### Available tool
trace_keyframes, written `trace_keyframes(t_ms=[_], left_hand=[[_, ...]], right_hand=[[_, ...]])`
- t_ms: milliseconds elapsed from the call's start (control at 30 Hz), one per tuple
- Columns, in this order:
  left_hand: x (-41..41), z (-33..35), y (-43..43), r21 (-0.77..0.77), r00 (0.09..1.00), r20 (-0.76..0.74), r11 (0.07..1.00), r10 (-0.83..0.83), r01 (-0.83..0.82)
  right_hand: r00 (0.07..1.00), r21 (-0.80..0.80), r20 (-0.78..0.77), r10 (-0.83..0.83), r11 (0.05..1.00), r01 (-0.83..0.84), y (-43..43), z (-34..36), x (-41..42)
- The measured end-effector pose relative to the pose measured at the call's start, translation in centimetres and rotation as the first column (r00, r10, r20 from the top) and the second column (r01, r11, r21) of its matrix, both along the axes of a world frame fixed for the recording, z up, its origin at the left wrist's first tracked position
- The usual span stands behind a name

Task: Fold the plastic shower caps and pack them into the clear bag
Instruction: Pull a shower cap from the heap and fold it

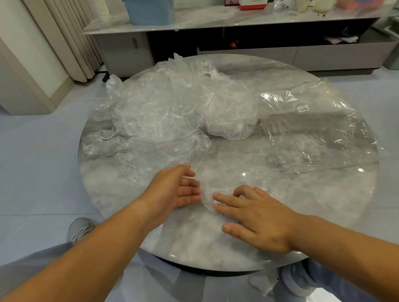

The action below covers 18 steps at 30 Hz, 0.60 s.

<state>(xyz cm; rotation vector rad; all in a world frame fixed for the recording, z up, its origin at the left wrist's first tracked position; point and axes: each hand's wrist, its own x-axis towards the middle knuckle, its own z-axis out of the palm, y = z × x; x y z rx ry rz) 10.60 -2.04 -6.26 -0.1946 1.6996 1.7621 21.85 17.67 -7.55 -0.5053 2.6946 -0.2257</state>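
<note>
Shower cap (208, 193), near edge of bench (332, 203): pressed under straight, ungripping fingers of left hand (173, 192) and right hand (256, 217); fold judged liable to be lost, film being springy.

Left forearm (84, 270) & right forearm (353, 241) were bare all the way to the frame edge. Left hand (173, 194) and right hand (258, 219) were bare too, and the right thumb showed a short, trimmed nail. Trousers (19, 269) were pale grey-blue, smooth fabric w/ soft creases, filling the btm of the view from abt 8 to 6 o'clock. At abt 8 o'clock a grey sneaker (81, 228) showed past the trouser leg, w/ grey laces and a mesh-looking upper. At 5 o'clock light blue cloth (302, 282) sat bunched in thick folds (trouser knee or cuff, couldn't tell which).
</note>
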Motion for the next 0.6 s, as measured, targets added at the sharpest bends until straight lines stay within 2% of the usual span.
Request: trace_keyframes(t_ms=[100,200,300,433,500,533,600], left_hand=[[0.8,0.0,0.6,0.116,0.998,0.062,0.993,-0.008,0.001],[1.7,-0.1,1.3,0.142,0.996,0.044,0.987,-0.077,0.070],[2.4,-0.6,2.1,0.032,0.983,-0.093,0.987,-0.155,0.159],[2.8,-1.1,2.4,-0.173,0.916,-0.225,0.938,-0.333,0.299],[2.8,-1.0,2.5,-0.283,0.869,-0.281,0.900,-0.407,0.331],[2.8,-0.9,2.6,-0.338,0.837,-0.310,0.875,-0.451,0.346],[2.9,-0.7,2.9,-0.433,0.776,-0.334,0.818,-0.535,0.377]], right_hand=[[1.000,-0.041,0.019,-0.021,0.999,0.022,0.2,-0.1,-0.1],[0.999,-0.120,-0.007,-0.046,0.992,0.045,0.8,-0.5,0.1],[0.996,-0.178,-0.033,-0.079,0.981,0.072,1.3,-0.6,0.6],[0.987,-0.278,-0.048,-0.152,0.951,0.133,2.0,0.0,1.6],[0.962,-0.419,-0.111,-0.248,0.890,0.181,2.4,0.4,1.5],[0.926,-0.517,-0.148,-0.347,0.825,0.227,2.6,0.8,1.1],[0.794,-0.630,-0.155,-0.588,0.678,0.379,3.0,1.7,0.2]])
